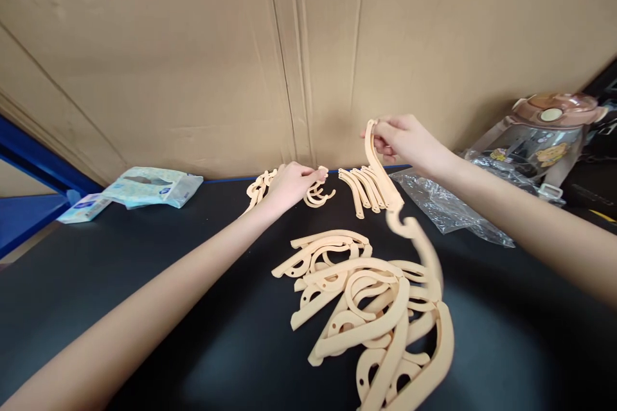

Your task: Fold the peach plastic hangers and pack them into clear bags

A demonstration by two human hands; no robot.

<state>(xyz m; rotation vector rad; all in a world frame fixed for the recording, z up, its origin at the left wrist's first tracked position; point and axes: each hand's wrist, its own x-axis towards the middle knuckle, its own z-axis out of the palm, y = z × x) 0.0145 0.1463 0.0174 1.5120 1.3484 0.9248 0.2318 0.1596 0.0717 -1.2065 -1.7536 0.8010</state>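
My right hand [398,137] pinches the upper end of a beige plastic folding clothes hanger [380,167]. One arm hangs down from my fingers, and below it a hook and a second, blurred arm reach the pile. Further left, my left hand [292,185] is closed at a group of loose hanger hooks [315,196], with a hook end at its thumb tip; its other fingers are mostly hidden. Loose hanger arms [359,189] lie side by side between my hands. Nearer to me, several folded hangers [371,308] overlap in a pile.
Beige hook-shaped parts [258,187] lie left of my left hand. A tissue packet [154,186] rests at the table's back left. Crumpled clear plastic [448,205] and a strapped water bottle [544,135] stand at the right. A cardboard wall [202,64] rises behind the black table [202,359].
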